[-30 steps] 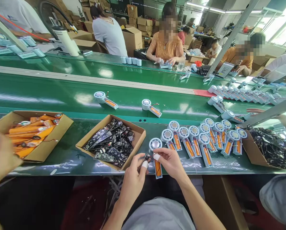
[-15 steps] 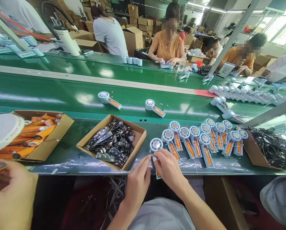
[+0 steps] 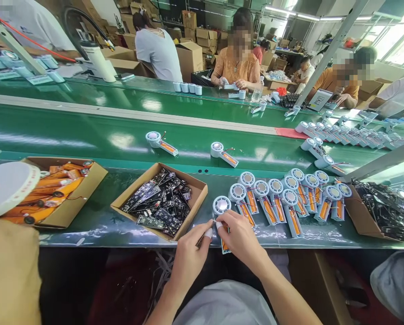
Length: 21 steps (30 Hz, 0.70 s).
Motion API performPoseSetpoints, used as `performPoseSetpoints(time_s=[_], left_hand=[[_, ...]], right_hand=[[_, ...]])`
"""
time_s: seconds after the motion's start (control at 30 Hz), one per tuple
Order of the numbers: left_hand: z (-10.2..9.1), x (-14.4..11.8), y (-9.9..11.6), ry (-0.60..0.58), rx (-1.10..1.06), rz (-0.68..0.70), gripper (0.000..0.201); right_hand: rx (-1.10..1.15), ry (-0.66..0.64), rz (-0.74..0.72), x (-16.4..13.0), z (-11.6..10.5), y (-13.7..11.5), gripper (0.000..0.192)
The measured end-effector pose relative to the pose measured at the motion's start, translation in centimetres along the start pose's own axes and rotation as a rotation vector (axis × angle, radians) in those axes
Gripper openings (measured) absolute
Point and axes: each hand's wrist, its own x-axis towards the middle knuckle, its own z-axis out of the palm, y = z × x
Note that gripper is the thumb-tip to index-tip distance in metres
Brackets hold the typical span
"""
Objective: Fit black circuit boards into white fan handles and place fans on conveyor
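My left hand (image 3: 191, 249) is closed with thumb and fingers pinched. A narrow dark strip, apparently a circuit board (image 3: 199, 242), shows inside it, mostly covered. My right hand (image 3: 240, 235) pinches a tiny pale wire connector (image 3: 214, 221) where the fingertips of both hands meet. White covers sit on some fingertips. Just beyond them lies a light-blue handheld fan (image 3: 221, 205), its round head facing up. Its open handle with an orange battery (image 3: 225, 246) is partly hidden under my right hand.
A cardboard box of circuit boards (image 3: 202, 192) stands left of the hands. Further left are a box of orange batteries (image 3: 70, 212) and a white round lid (image 3: 9, 187). Several fans (image 3: 290, 198) lie at right, beside another board box (image 3: 360, 219). Co-workers sit across the green conveyor (image 3: 103, 119).
Both my hands stay together by the fan, with the left turned slightly. A neighbour's hand holding a battery at far left has gone from sight; a forearm shows there. The view shifts slightly.
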Motion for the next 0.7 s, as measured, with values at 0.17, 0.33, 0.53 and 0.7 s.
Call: performPoseSetpoints(time_s=[0.17,0.33,0.53,0.7], left_hand=[[0.9,-0.7,0.0,0.073,0.093,0.037,0.034],[-0.3,0.2,0.4,-0.052,-0.100,-0.115,0.030],[-1.3,1.5,-0.1,-0.170,-0.259,-0.195,0.028],[-1.3,1.5,0.1,-0.168,-0.162,-0.110,0.030]], right_hand=[[-0.043,0.123,0.030,-0.7,1.7,-0.1,0.019],[0.279,-0.014,-0.053,0.1,0.1,1.6,0.020],[0.304,-0.105,-0.172,1.0,-1.5,2.4,0.022],[0.294,-0.030,-0.073,0.7,-1.1,1.8,0.020]])
